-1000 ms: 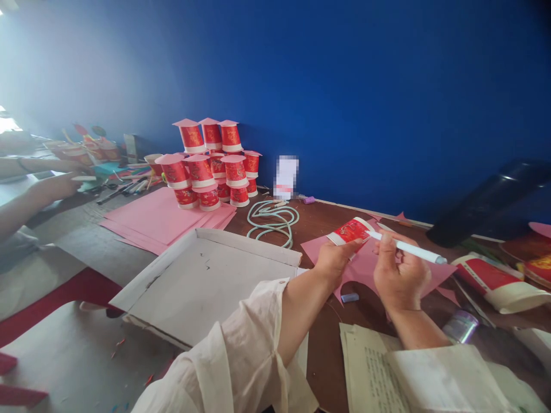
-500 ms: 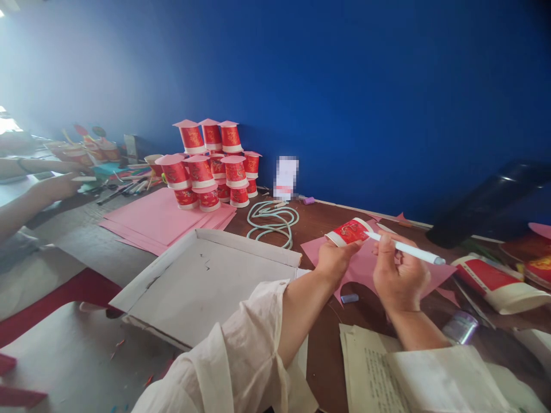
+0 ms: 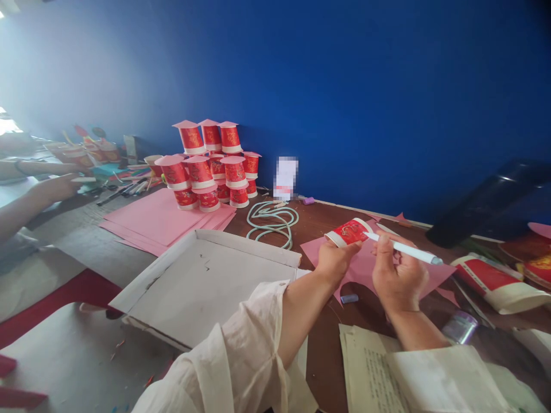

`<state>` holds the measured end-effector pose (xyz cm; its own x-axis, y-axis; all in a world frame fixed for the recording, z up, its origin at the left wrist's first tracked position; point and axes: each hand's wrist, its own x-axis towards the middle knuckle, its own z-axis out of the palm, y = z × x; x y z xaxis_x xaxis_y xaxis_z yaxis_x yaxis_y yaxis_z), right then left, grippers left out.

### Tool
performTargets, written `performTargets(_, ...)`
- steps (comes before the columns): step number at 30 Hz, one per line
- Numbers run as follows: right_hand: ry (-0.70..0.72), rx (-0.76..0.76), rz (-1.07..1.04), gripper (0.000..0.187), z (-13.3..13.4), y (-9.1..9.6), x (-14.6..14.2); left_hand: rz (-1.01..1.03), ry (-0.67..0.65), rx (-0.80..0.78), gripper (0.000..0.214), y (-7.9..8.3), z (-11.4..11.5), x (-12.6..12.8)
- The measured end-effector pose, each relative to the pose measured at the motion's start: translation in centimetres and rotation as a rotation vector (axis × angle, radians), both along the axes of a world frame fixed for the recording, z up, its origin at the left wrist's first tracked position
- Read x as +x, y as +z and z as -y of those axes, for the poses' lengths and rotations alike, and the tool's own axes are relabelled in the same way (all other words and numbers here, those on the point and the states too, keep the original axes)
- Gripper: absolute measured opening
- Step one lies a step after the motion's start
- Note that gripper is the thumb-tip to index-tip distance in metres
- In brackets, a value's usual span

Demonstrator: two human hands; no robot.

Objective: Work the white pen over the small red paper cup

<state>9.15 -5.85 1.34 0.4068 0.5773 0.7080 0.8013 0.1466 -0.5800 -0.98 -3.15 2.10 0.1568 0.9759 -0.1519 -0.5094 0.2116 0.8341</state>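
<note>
My left hand (image 3: 334, 259) is closed round a red paper cup (image 3: 350, 231) with a gold pattern, tilted on its side. In my right hand (image 3: 400, 281) is a white marker pen (image 3: 408, 250), its tip at the bottom end of the cup. Under both hands lies a sheet of pink paper (image 3: 361, 269) with curved pieces cut out. A small purple pen cap (image 3: 349, 299) rests on the table close to my right wrist.
Stacked red paper cups (image 3: 200, 172) with pink tops stand near pink sheets (image 3: 167, 221). A shallow white box lid (image 3: 215, 275), a coiled cable (image 3: 271, 221), printed papers (image 3: 365, 367) and a black bottle (image 3: 486, 201) lie around. At far left are another person's hands (image 3: 60, 186).
The marker's rear end has shifted very slightly left with my right hand. The cup stays in my left hand, almost still.
</note>
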Motion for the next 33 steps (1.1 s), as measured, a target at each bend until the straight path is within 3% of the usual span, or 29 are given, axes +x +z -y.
performTargets(25,0.053,0.029,0.069,0.037,-0.09,0.06,0.14,-0.123,0.003,0.013,0.01,0.29,0.05,0.06)
performTargets(33,0.021,0.043,0.042,0.04,0.03,0.15,-0.02,-0.14,0.019,0.06,0.013,-0.34,-0.22,0.28)
